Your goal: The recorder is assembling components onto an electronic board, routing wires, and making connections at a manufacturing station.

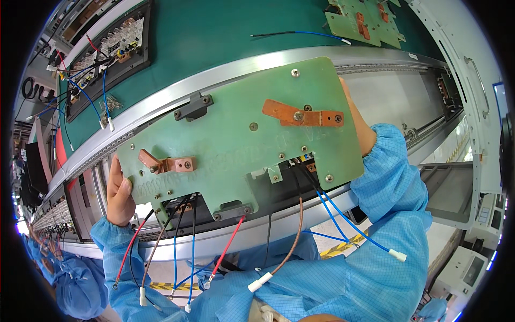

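Note:
A large green fixture plate [225, 142] spans the middle of the view, tilted, its right end higher. Two copper-coloured swivel clips [308, 117] [174, 163] are screwed to its face. At its left edge my left hand [119, 197] is closed on the rim, the thumb in sight. My right hand [358, 118] reaches behind the right edge; its fingers are hidden by the plate. From under the lower edge hang a red wire [230, 246], a brown wire [296, 231] and several blue wires [336, 217], some ending in white connectors. A dark part beneath is mostly covered.
A metal conveyor rail [257, 63] runs behind the plate. On the green bench [225, 24] beyond lie a blue-and-black wire [300, 33], more green plates [365, 24], a wired circuit board [115, 51] and loose screws [112, 103]. Another person's blue sleeve [80, 284] shows at lower left.

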Demonstrator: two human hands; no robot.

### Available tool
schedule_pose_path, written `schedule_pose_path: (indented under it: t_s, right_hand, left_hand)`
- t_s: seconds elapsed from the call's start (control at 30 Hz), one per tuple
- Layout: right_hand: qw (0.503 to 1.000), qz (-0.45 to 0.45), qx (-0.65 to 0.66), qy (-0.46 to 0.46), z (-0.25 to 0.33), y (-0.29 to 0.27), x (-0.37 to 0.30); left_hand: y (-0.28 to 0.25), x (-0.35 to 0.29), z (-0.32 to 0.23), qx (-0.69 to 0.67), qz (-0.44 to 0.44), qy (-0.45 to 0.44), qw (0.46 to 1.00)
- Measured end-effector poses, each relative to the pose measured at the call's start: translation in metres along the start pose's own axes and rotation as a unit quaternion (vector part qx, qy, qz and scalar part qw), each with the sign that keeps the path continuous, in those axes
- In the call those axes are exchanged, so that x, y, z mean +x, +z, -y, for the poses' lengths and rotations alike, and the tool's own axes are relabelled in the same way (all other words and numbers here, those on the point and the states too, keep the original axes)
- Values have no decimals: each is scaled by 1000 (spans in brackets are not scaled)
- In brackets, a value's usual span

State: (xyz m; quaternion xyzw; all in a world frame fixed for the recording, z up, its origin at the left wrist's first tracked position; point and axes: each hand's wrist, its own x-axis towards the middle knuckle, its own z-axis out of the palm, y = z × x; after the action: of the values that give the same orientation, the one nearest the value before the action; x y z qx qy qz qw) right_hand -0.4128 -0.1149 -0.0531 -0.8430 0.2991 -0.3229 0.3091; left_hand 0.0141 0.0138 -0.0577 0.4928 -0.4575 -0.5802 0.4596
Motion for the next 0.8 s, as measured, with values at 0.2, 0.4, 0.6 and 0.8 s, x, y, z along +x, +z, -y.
schedule_pose_path:
  t_s: [0.2,0.4,0.6,0.8]
  right_hand:
    - [998,10,59,35,-4,0,-1]
    - [999,-8,34,29,6,-8,-3]
    - [991,14,75,114,13,-20,1]
    - [897,-31,347,272,25,-17,2]
  left_hand:
    - [1,1,-1,12,-4,-1,1000]
    - [3,5,0,-5,20,-28,999]
    - [14,10,-4,-15,15,-30,999]
    - [29,18,-16,-15,30,-45,998]
